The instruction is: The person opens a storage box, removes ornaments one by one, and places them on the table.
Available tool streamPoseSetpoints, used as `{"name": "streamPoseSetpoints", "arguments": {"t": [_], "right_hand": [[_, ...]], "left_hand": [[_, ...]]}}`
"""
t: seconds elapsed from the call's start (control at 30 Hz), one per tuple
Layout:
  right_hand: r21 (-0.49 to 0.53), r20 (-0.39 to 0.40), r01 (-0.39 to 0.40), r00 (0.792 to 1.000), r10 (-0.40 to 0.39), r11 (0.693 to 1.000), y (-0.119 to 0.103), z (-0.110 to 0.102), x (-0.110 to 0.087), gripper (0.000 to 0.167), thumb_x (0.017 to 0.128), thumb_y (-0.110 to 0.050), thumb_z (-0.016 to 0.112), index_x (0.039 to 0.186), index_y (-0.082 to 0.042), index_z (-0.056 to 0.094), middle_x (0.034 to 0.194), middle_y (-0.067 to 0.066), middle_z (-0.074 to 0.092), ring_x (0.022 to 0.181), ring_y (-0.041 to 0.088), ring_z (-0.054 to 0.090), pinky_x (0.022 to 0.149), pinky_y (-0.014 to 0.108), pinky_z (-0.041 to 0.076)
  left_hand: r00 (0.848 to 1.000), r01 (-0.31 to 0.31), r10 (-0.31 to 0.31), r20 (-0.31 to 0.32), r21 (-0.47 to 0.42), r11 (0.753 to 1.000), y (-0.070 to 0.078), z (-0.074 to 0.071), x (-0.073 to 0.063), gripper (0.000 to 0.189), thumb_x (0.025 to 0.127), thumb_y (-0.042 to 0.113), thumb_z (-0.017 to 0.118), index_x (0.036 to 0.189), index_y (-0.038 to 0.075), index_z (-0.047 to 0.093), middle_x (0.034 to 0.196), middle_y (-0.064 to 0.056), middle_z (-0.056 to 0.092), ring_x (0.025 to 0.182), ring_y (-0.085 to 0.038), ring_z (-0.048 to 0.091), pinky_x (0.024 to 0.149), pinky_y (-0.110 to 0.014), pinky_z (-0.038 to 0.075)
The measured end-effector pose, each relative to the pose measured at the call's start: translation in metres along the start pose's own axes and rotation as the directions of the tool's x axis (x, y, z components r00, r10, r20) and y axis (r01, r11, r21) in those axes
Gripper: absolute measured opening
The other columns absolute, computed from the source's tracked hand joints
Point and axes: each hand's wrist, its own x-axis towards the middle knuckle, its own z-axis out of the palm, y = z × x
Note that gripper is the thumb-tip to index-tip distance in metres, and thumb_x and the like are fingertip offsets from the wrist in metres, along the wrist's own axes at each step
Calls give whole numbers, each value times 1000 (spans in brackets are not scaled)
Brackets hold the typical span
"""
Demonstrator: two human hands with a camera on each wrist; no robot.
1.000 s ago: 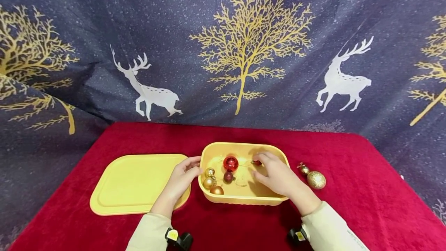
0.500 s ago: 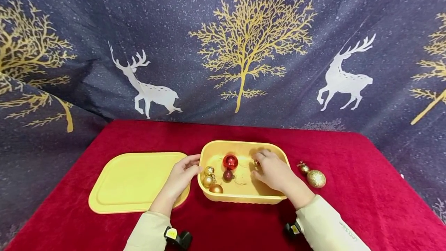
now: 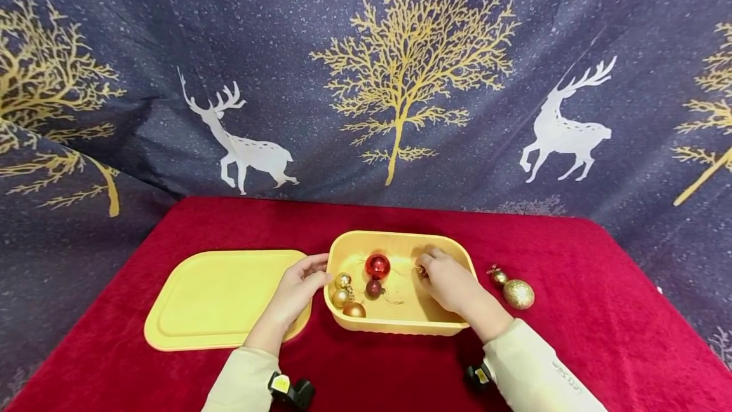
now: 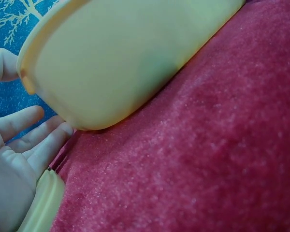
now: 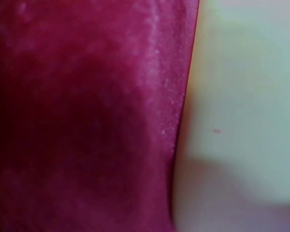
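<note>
On the left, a flat yellow plastic lid with round corners (image 3: pixel 223 297) lies on a worktop covered with soft red cloth (image 3: pixel 394 367). The left hand (image 3: pixel 297 285) reaches over the right side of the lid and touches the left end of a deep yellow plastic box with round corners (image 3: pixel 394 327). Its fingers are loose and fairly straight, and it grasps nothing. Inside the box, at the left end, sit a small shiny gold ball (image 3: pixel 343 280), a smooth pale gold ball (image 3: pixel 340 297) and an orange-gold ball (image 3: pixel 354 310), all close together. Near the middle is a big shiny red ball (image 3: pixel 377 267), with a small dark red ball (image 3: pixel 374 289) just in front of it. Farther right, the right hand (image 3: pixel 448 281) reaches down into the box. Its fingers pinch a small shiny ornament (image 3: pixel 422 271), mostly hidden, so its color is hard to tell. To the right of the box, on the red cloth, lie a small gold ball (image 3: pixel 499 277) and a bigger, sparkly gold ball (image 3: pixel 518 294), side by side. Behind everything hangs a dark blue cloth with gold trees and white deer (image 3: pixel 320 113).
</note>
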Motion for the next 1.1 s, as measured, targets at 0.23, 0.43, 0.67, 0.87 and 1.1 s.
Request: {"name": "streamPoseSetpoints", "arguments": {"t": [0.23, 0.43, 0.67, 0.87, 1.1], "right_hand": [[3, 16, -42, 999, 42, 999, -4, -5, 0, 14, 80, -5, 68, 93, -3, 63, 91, 9, 59, 86, 24, 61, 75, 35, 51], [31, -22, -25, 999, 26, 999, -6, -10, -3, 22, 81, -10, 71, 100, -1, 64, 92, 9, 61, 86, 23, 61, 75, 35, 52], [78, -99, -5, 995, 12, 997, 0, -19, -12, 25, 78, -5, 71, 102, -3, 63, 94, 6, 64, 88, 19, 60, 76, 33, 51], [156, -183, 1, 983, 28, 988, 7, -24, -24, 25, 78, -5, 71, 102, -4, 64, 93, 2, 64, 83, 14, 62, 75, 32, 52], [252, -256, -28, 962, 95, 967, 13, -31, -34, 27, 79, -7, 72, 105, -4, 65, 95, 3, 65, 83, 14, 61, 73, 33, 53]], "left_hand": [[1000, -9, 9, -2, -16, 1000, 1, 0, 0, 43, 82, 8, 59, 125, 6, 60, 113, -14, 64, 99, -13, 58, 87, -24, 44], [1000, -9, 9, -4, -31, 999, 2, 0, -3, 44, 82, 9, 60, 126, 4, 59, 114, -15, 64, 97, -11, 58, 85, -24, 45], [1000, -15, 15, 0, -35, 999, 4, 1, -3, 45, 81, 10, 61, 126, 4, 59, 115, -15, 64, 98, -11, 58, 86, -24, 44], [1000, -15, 15, -4, -30, 999, 2, 2, -2, 44, 82, 9, 60, 125, 5, 59, 115, -15, 64, 101, -13, 58, 88, -24, 44], [1000, -13, 13, -6, -8, 1000, 2, 1, -5, 43, 83, 9, 60, 125, 6, 59, 114, -13, 64, 100, -13, 58, 87, -25, 45]]}}
